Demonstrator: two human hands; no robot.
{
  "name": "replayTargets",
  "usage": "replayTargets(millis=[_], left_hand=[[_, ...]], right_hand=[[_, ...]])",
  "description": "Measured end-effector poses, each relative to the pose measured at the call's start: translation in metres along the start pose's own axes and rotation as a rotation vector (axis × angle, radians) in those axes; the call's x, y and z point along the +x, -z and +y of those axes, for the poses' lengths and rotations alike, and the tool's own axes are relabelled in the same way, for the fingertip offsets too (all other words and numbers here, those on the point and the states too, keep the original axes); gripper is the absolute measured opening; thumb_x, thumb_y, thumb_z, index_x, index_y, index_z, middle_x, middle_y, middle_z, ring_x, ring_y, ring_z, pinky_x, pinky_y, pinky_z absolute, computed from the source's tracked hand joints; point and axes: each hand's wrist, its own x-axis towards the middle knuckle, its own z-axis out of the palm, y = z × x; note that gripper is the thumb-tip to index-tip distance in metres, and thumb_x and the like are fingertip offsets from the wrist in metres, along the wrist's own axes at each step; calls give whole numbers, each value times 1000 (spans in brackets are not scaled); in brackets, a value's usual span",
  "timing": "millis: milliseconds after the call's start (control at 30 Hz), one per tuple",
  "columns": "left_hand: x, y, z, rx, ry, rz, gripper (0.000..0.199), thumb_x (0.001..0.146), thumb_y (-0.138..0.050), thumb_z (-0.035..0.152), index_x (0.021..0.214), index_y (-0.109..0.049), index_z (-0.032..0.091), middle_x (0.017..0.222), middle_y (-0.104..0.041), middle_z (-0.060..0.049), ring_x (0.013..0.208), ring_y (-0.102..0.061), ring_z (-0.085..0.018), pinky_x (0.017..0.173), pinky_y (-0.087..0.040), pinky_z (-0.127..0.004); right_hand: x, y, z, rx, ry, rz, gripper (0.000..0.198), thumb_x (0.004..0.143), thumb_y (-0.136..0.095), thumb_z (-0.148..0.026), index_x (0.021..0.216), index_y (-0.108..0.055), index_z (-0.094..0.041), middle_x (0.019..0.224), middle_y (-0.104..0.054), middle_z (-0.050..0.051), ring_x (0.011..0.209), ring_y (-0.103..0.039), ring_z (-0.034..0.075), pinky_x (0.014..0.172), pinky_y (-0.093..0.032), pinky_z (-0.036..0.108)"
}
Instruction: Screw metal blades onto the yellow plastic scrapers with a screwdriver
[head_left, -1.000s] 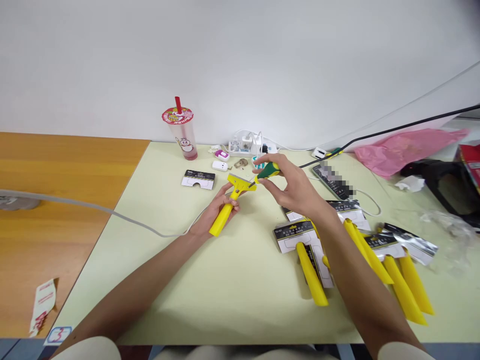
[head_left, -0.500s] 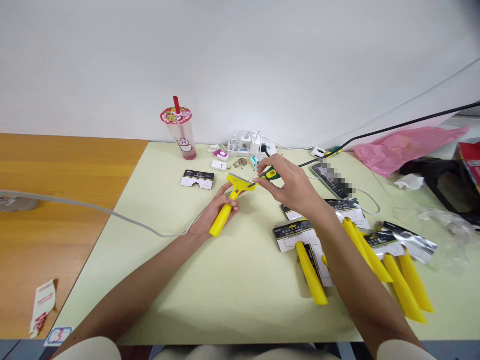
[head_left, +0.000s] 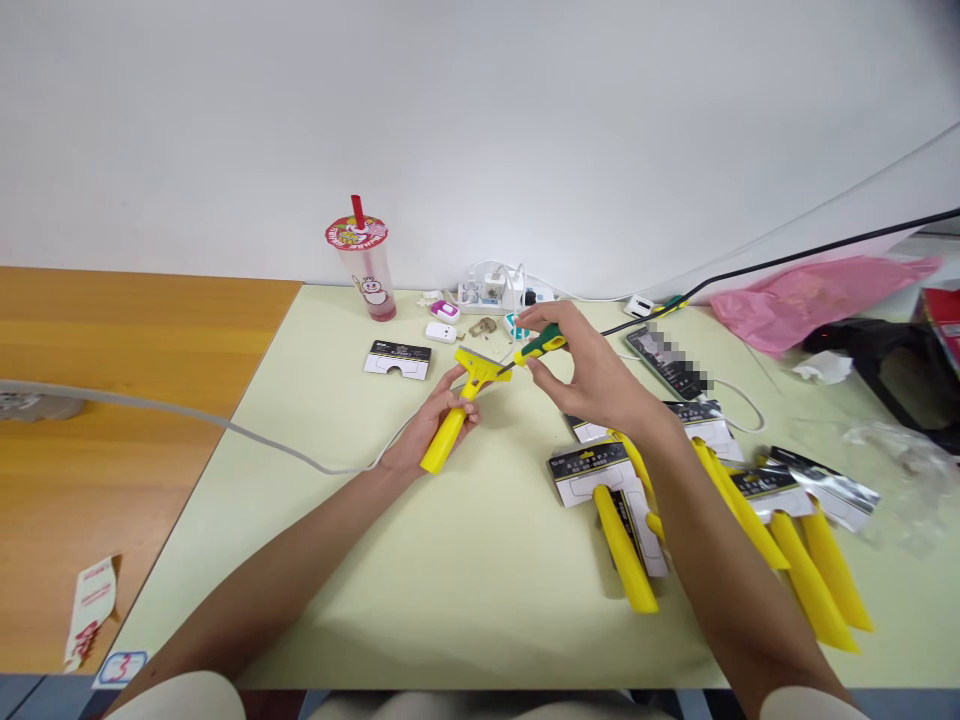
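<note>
Left hand: the left hand (head_left: 439, 405) is closed around the handle of a yellow scraper (head_left: 461, 407), holding it raised off the pale green table (head_left: 465, 570) with the head tipped toward the tool.
Right hand: the right hand (head_left: 589, 370) pinches a green-and-yellow screwdriver (head_left: 538, 347) in its fingertips, tip at the scraper's head, a grip suited to twisting.
Nearby: packaged yellow scrapers (head_left: 622, 530) lie to the right; a drink cup (head_left: 365, 262) stands at the back.

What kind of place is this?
Probably an office desk used as a small workbench: a power strip by the wall, a drink cup, and packaged yellow scrapers laid on the table.
</note>
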Motion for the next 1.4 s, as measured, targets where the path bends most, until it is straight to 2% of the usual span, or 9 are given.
replayTargets(millis=[100, 233, 400, 600, 767, 933, 1033, 1167, 1400], left_hand=[[0, -2, 1, -11, -8, 10, 71, 76, -76, 5, 140, -61, 29, 101, -68, -1, 69, -60, -8, 76, -54, -23], [0, -2, 1, -5, -3, 11, 69, 75, -76, 5, 138, -63, 29, 105, -69, -2, 70, -61, -9, 76, -55, -24], [0, -1, 1, -1, -12, 9, 67, 75, -77, 6, 136, -62, 29, 93, -66, 1, 70, -61, -9, 74, -54, -22], [-1, -1, 0, -7, 5, -29, 69, 76, -75, 5, 139, -61, 30, 96, -66, 0, 71, -61, -9, 75, -54, -22], [0, 0, 0, -11, -9, -19, 67, 77, -75, 5, 138, -62, 30, 100, -67, -1, 71, -61, -9, 75, -55, -22], [-1, -3, 1, -14, -11, -11, 67, 75, -74, 4, 136, -63, 29, 107, -69, -3, 70, -59, -8, 73, -53, -22], [-1, -3, 1, -10, -10, -13, 69, 75, -74, 4, 138, -62, 29, 106, -69, -2, 70, -59, -8, 75, -53, -23], [0, -2, 1, -13, -22, 8, 67, 75, -75, 5, 136, -63, 29, 101, -68, -1, 70, -60, -9, 74, -54, -23], [0, -3, 1, -36, -7, -17, 68, 75, -73, 2, 136, -62, 29, 101, -68, -1, 69, -58, -8, 73, -53, -22]], right_hand=[[0, -1, -1, -12, 31, 22, 31, 110, -60, -35, 140, -56, -32, 143, -66, 13, 135, -66, 33, 110, -58, 54], [-2, -4, 1, -86, -25, 78, 21, 109, -65, -42, 126, -59, -31, 115, -72, 8, 102, -74, 28, 94, -63, 47], [-3, -3, -1, 35, -22, 4, 34, 110, -61, -38, 141, -51, -31, 139, -66, 13, 125, -70, 31, 106, -59, 51], [-4, -8, 0, -37, -53, 108, 31, 106, -71, -48, 127, -55, -32, 113, -72, 7, 96, -74, 28, 92, -63, 48], [-3, -3, -4, 118, -67, -20, 38, 109, -65, -39, 143, -49, -32, 142, -67, 12, 126, -72, 30, 106, -61, 49], [-4, -6, 1, 33, -54, 78, 32, 106, -73, -41, 133, -58, -32, 118, -78, 7, 107, -77, 29, 96, -63, 48], [-3, -7, 2, -36, -9, 95, 33, 106, -71, -43, 135, -59, -31, 127, -75, 10, 113, -75, 31, 101, -61, 51], [-1, -3, -5, 77, -28, -28, 35, 110, -64, -39, 143, -54, -32, 133, -74, 10, 124, -73, 30, 107, -61, 52], [-2, -5, -1, 29, -8, 82, 20, 106, -73, -43, 119, -64, -31, 113, -81, 5, 97, -78, 25, 86, -64, 42]])
